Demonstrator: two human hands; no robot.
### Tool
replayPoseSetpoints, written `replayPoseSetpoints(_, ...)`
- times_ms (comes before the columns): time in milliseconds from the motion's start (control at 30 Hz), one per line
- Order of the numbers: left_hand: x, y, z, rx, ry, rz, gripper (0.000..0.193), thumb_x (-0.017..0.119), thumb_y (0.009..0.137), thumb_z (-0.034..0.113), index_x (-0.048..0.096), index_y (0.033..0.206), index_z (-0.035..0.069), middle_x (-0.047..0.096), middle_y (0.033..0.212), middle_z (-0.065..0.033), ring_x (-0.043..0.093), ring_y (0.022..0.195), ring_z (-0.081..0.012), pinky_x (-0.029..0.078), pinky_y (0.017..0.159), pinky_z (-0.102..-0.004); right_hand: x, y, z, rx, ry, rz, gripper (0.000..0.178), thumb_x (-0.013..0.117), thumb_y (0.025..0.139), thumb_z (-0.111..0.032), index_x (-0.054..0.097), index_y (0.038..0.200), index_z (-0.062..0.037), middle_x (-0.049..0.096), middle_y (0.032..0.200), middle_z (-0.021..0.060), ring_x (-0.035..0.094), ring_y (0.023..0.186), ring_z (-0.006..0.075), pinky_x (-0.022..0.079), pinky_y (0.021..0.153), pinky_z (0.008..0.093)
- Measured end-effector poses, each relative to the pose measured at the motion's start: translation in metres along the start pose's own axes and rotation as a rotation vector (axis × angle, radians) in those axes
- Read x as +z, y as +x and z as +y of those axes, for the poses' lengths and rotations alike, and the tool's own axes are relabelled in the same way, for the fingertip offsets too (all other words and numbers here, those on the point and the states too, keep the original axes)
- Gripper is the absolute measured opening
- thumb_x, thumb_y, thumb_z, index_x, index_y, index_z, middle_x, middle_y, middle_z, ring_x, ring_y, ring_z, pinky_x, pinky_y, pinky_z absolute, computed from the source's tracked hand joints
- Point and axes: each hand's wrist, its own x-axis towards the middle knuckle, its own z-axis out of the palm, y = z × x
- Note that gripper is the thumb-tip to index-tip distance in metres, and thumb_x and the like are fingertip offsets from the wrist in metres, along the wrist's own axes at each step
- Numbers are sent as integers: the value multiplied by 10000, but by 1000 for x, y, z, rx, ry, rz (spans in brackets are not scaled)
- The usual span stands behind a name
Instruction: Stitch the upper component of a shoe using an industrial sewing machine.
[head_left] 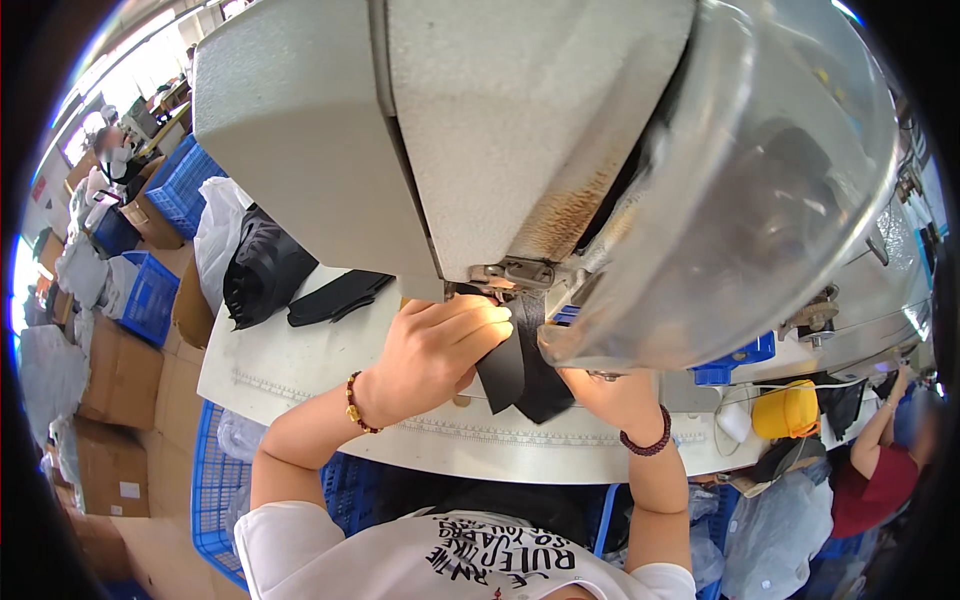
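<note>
A large grey sewing machine (540, 110) fills the upper middle, its presser foot (510, 290) low over the white table. Under and in front of the foot lies a black sheet-like piece (525, 365), perhaps leather or fabric, with two overlapping ends hanging toward me. My left hand (440, 345) is closed on its left edge, fingertips lit close beside the foot. To the right of the piece, my right hand (612, 395) rests low by the table, its fingers largely hidden by the clear plastic shield (740, 200), so its grip is unclear.
Stacked black pieces (340, 297) lie left on the white table (300, 365), near a black bundle (265, 265). Blue crates (207, 490) stand below the edge. A yellow container (785, 410) sits at right. Cardboard boxes (125, 370) line the left floor; another person (885, 460) works at right.
</note>
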Motion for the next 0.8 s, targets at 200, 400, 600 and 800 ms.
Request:
replayPoseSetpoints(200, -1, 0, -4, -22, -67, -28, 357, 618, 557, -1, 614, 903, 88, 619, 925, -19, 589, 706, -169, 417, 514, -281, 12, -26, 10, 211, 82, -92, 208, 676, 733, -25, 641, 936, 1, 649, 854, 51, 593, 751, 119, 463, 674, 262)
replayPoseSetpoints(400, -11, -3, 3, -12, 24, -14, 343, 627, 577, 38, 634, 916, 88, 605, 888, -29, 591, 696, -180, 460, 579, -300, -1, -6, -31, 578, 477, -39, 233, 714, 730, -96, 636, 918, 18, 647, 869, 51, 586, 758, 106, 457, 697, 242)
replayPoseSetpoints(600, -4, -8, 13, 46, 121, 22, 320, 596, 599, 91, 635, 913, 42, 579, 861, -36, 602, 735, -183, 483, 589, -282, 14, -32, -31, 640, 620, 26, 184, 698, 744, -88, 648, 886, 17, 646, 869, 53, 573, 758, 87, 456, 689, 235)
replayPoseSetpoints(800, -5, -4, 5, 132, 182, 20, 313, 581, 613, 90, 626, 916, 26, 571, 869, -31, 609, 774, -169, 477, 547, -254, 26, -29, -27, 544, 754, 207, 220, 687, 749, -48, 609, 945, 14, 621, 915, 54, 572, 844, 121, 437, 771, 245)
